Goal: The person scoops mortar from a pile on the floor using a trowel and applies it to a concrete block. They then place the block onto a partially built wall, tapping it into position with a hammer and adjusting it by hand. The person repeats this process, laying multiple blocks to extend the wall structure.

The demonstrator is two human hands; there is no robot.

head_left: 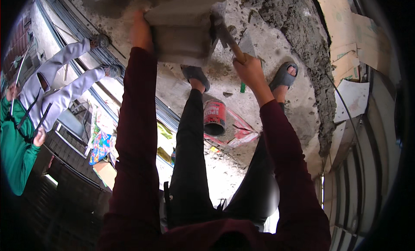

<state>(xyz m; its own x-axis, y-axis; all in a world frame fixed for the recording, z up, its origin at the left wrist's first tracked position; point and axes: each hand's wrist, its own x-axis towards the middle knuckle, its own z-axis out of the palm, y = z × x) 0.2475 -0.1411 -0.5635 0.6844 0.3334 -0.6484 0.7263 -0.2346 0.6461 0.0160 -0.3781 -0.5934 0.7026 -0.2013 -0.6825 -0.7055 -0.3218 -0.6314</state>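
Observation:
My right hand (pixel 249 72) is closed round the wooden handle of a hammer (pixel 234 46). The hammer's dark head is up against the right edge of a grey concrete block (pixel 183 32). On the block's left edge is my left hand (pixel 142 32), gripping it; the hand is blurred and its fingertips are hidden. The block is smeared by motion, and its far side runs up to the top of the picture. Just past my right hand, a grey flat piece (pixel 247 44) lies on the ground, with a small green piece (pixel 242 87) below the hand.
Between my sandalled feet lies a tipped red can (pixel 215 114) beside a torn red-and-white wrapper (pixel 242 132). Rough wet-looking mortar (pixel 298 56) runs along the right, beside cardboard sheets (pixel 346 43). At left, another person in a green top (pixel 19 143) is near metal rails (pixel 80 56).

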